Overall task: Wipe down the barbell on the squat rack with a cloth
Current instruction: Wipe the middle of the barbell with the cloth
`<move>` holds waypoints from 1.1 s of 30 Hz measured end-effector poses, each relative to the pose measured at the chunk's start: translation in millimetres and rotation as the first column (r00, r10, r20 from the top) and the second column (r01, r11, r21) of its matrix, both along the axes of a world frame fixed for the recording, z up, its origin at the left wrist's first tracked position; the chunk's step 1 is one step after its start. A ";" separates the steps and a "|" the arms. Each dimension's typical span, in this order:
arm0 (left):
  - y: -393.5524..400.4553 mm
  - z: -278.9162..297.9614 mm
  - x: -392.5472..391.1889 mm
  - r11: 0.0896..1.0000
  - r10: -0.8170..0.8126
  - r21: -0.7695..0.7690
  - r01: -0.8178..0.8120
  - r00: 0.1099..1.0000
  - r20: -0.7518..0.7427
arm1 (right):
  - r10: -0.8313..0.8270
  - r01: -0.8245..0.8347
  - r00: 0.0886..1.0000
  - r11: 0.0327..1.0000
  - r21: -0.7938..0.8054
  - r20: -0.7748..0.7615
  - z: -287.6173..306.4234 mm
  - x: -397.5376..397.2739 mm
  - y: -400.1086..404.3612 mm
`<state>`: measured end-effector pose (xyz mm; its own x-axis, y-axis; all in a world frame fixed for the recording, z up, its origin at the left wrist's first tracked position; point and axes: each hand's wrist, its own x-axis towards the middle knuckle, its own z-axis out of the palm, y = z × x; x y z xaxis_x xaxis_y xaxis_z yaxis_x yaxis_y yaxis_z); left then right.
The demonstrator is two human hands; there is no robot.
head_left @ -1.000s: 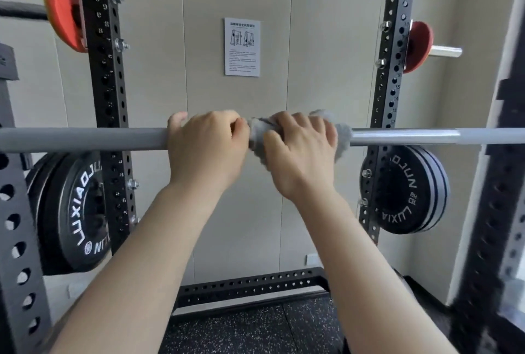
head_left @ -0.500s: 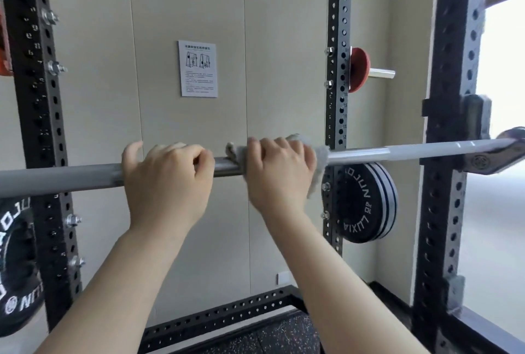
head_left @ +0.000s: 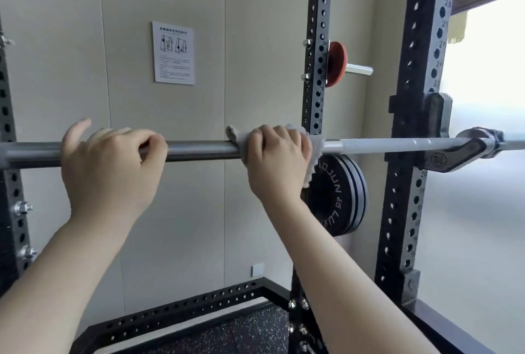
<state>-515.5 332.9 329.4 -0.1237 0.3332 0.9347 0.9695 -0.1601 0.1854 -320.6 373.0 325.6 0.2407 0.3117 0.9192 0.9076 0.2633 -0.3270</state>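
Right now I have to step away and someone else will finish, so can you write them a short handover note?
Left hand: grips the bare barbell, steadying it.
Right hand: grips the cloth wrapped around the bar, just left of the rear rack upright.
The bar rests in the right J-hook.
Done: cannot tell from this view how much has been wiped.
Left: probably the pale stretch from the cloth to the hook, then the far left end.
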 end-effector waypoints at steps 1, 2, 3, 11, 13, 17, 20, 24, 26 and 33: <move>0.4 -0.7 -1.0 1.000 0.005 -0.004 -0.005 1.000 0.003 | 0.021 -0.030 0.993 0.997 0.072 0.117 -8.9 3.8 -2.3; -0.1 -0.1 -1.2 1.000 0.004 -0.009 -0.003 1.000 0.012 | 0.037 -0.070 0.972 0.988 0.135 0.233 -15.2 17.8 -2.1; -1.3 1.7 -0.5 1.000 -0.002 -0.017 0.003 1.000 0.028 | 0.038 -0.099 0.947 0.980 0.174 0.320 -17.4 38.8 0.1; -10.0 8.2 22.1 0.994 0.092 -0.078 -0.082 0.986 0.138 | -0.105 0.116 0.988 0.989 -0.092 0.113 15.1 67.0 14.0; -10.0 11.0 27.5 0.990 0.115 -0.093 -0.103 0.984 0.137 | -0.077 0.139 0.933 0.978 -0.156 0.351 21.8 27.1 8.7; -7.1 14.7 35.2 0.992 0.084 -0.098 -0.076 0.993 0.077 | 0.066 0.025 0.807 0.989 -0.147 0.586 21.8 6.5 -4.8; -4.7 15.6 42.8 0.997 0.028 -0.074 -0.029 0.999 -0.021 | 0.143 -0.078 0.917 0.980 -0.185 0.372 24.5 40.0 4.1; -1.4 5.6 37.5 0.995 -0.005 -0.099 0.001 0.999 -0.041 | -0.009 0.050 0.989 0.962 -0.269 0.151 34.2 62.2 5.7; -0.6 3.1 38.5 0.994 0.033 -0.098 -0.041 0.996 -0.081 | -0.058 0.109 0.982 0.953 -0.284 0.181 37.6 42.7 3.7; -0.1 1.5 35.5 0.996 0.049 -0.065 -0.058 0.991 -0.126 | 0.044 -0.054 0.920 0.998 0.015 0.390 11.5 -48.3 -6.3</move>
